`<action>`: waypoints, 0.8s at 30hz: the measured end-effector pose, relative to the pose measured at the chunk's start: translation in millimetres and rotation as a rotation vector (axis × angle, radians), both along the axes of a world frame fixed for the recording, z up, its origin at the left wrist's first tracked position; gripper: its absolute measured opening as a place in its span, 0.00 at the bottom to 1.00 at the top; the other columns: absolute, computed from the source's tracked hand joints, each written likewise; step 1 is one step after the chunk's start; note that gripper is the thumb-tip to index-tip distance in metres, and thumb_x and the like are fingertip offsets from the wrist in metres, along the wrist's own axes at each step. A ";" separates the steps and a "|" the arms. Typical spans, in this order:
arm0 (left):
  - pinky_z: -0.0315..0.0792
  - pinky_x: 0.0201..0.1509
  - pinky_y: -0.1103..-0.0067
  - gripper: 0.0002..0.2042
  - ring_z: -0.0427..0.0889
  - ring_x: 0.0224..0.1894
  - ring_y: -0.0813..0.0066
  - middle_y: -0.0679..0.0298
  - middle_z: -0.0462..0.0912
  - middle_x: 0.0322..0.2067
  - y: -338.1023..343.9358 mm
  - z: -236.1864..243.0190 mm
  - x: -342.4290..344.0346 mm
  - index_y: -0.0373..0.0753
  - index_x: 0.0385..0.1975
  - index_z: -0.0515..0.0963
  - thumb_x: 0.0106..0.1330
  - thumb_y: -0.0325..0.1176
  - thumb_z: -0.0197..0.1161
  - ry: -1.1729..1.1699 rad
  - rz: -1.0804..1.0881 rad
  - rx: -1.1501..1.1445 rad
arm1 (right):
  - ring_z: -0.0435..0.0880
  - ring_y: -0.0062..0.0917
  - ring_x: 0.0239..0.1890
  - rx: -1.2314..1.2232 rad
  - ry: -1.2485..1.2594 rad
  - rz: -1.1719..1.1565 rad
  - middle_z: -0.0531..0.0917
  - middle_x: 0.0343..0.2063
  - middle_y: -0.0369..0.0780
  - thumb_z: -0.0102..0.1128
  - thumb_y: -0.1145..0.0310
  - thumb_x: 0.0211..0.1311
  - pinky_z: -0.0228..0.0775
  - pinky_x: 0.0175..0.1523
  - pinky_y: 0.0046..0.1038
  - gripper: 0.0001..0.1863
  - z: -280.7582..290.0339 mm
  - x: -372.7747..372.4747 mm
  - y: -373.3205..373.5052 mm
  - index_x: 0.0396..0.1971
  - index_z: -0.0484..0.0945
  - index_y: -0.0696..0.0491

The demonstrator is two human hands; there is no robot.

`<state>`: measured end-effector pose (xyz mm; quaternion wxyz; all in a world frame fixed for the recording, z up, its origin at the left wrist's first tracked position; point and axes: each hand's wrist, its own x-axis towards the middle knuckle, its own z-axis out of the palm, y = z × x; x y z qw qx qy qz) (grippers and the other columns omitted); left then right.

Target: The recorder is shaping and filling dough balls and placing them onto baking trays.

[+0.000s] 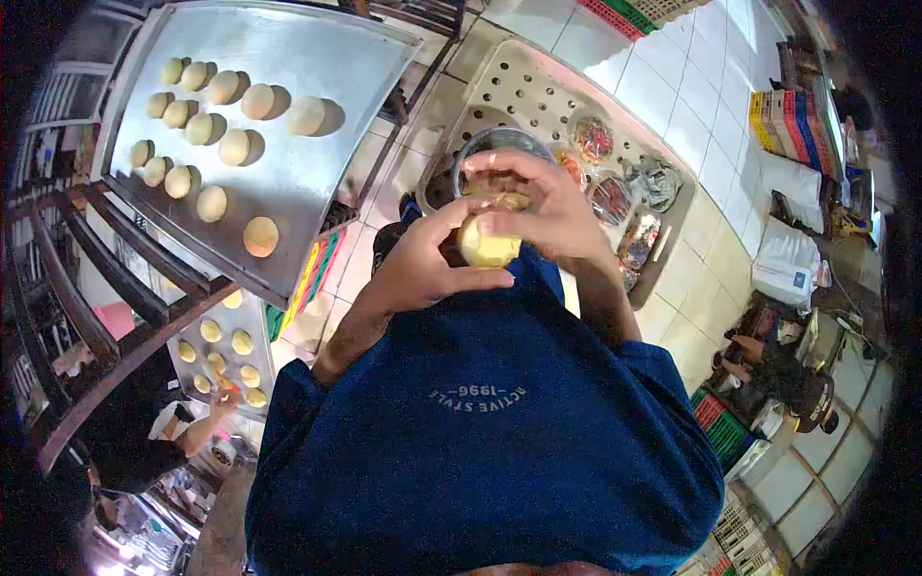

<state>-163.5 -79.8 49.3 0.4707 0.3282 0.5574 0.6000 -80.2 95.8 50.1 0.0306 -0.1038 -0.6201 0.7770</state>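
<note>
Metal tray [317,58]: beyond and left of the fingers, dough rounds [233,147] in spaced rows, probably to keep them from sticking. Perforated plastic tray [480,72]: beyond and right of the fingers, sealed packets [592,140] grouped on its right part. Bowl [477,141]: just beyond the fingertips, likely put there for short reach; contents mostly hidden.

Left hand [418,261]: grasping the dough piece [490,250], thumb on the near side, fingers around its left; reads as a steadying cradle. Right hand [557,219]: thumb laid on the dough piece, apparently to press or shape it; other fingers arched over the bowl. Cannot tell whether those close on anything. Dough piece: between both thumbs, yellow, held up off any surface.

Surface and room: tiled floor [701,101] beyond and right of the fingers; dark rack [96,278] far left. Lower tray [197,338], left and nearer than the fingers, more rounds; a co-worker's hand [223,405] beside it. Stacked crates [789,125] far right.
</note>
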 end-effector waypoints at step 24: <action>0.71 0.55 0.77 0.24 0.77 0.51 0.72 0.57 0.75 0.51 0.1 -2.0 0.6 0.31 0.54 0.69 0.76 0.45 0.32 -0.659 0.356 0.062 | 0.60 0.43 0.63 1.121 0.282 -0.137 0.59 0.65 0.54 0.33 0.44 0.67 0.42 0.65 0.43 0.31 -7.2 21.7 -18.4 0.56 0.76 0.46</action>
